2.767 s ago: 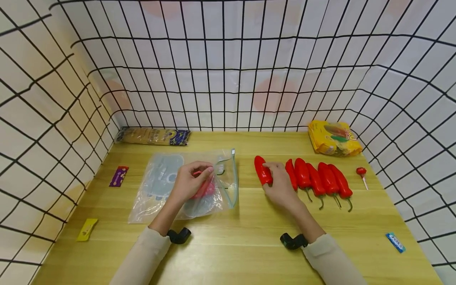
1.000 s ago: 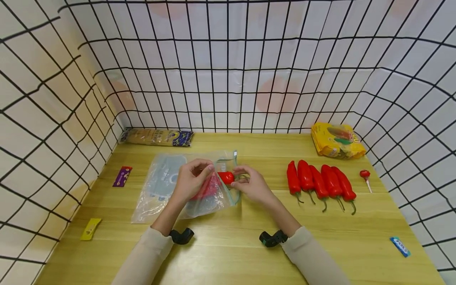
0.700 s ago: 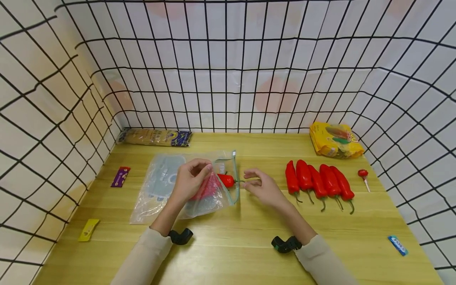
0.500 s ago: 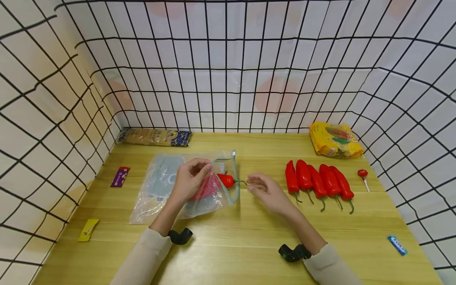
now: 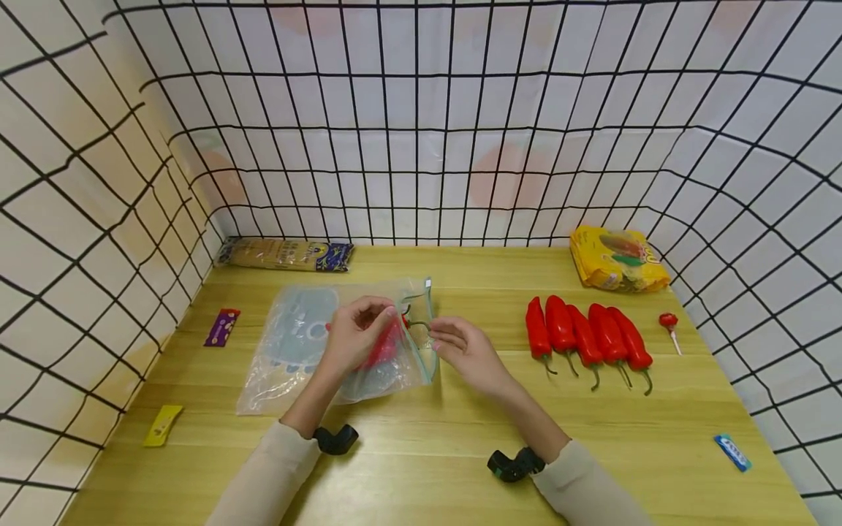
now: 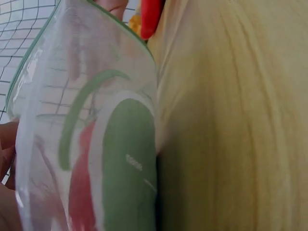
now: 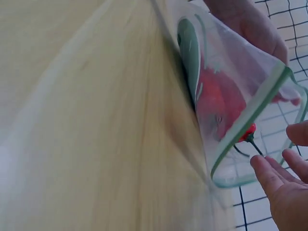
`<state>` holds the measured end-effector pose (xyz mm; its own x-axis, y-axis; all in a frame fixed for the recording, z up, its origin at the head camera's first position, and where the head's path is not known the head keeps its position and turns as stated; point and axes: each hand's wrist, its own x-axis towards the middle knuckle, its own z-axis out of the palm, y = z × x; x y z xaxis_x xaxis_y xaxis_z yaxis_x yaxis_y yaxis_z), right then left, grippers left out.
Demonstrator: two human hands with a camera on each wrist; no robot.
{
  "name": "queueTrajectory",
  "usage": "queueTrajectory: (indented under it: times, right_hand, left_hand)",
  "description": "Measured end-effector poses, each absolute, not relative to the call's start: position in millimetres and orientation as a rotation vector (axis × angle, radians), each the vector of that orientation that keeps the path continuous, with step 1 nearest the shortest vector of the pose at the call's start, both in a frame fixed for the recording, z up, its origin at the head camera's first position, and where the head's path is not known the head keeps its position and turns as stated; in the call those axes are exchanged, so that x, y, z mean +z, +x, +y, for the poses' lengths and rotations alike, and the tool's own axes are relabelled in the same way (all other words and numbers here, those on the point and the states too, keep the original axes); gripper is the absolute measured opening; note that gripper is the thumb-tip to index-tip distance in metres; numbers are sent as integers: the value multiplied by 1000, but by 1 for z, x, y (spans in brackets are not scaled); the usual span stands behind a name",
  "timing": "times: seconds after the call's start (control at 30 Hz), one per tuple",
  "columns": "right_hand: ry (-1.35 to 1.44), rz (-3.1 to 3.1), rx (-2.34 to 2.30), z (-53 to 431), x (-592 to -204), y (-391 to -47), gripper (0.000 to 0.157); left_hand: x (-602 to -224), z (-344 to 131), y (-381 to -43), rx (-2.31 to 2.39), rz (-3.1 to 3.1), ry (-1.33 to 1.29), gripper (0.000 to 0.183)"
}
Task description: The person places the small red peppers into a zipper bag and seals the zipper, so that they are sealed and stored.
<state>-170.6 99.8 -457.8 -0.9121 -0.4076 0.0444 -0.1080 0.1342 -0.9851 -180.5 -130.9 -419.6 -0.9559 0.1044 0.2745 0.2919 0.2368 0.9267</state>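
Note:
My left hand pinches the upper layer of a clear zip bag and lifts it near the mouth. Red peppers lie inside the bag, blurred by the plastic. One pepper's green stem points out toward the opening. My right hand is at that mouth, fingers fairly straight, their tips at the stem. In the right wrist view the fingertips meet the stem's end, below the red pepper top. To the right, several red peppers lie in a row, stems toward me.
A noodle-like packet lies at the back left, a yellow bag at the back right. A lollipop, a purple wrapper, a yellow wrapper and a blue wrapper lie near the sides. Black wire grid surrounds the table.
My right hand has taken a pepper from beside the row, put it into the bag, let go, backed off and returned to its stem. The pepper now sits deeper. My left hand stays on the bag.

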Motion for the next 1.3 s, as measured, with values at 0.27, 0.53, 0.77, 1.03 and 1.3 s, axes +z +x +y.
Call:
queueTrajectory:
  times: [0.27,0.53,0.77,1.03,1.3]
  right_hand:
    - [-520,2172,-1859,84,-460,-183,38]
    - [-470,2451,-1731,135,-453,-177,41]
    - [-323,2829,-1458,196,-445,-169,45]
    - [-175,3021,-1069,223,-448,-174,49]
    - [-204,3009,-1003,229,-457,-177,45]
  left_hand:
    - [-427,-129,-181,-1927,-2329,-377,16]
    - [-446,-129,-191,-1924,-2323,-366,16]
    - [-458,-129,-196,-1945,-2320,-325,19]
    - [-456,-130,-193,-2000,-2281,-296,19]
    - [-459,-128,-195,-1998,-2291,-309,21]
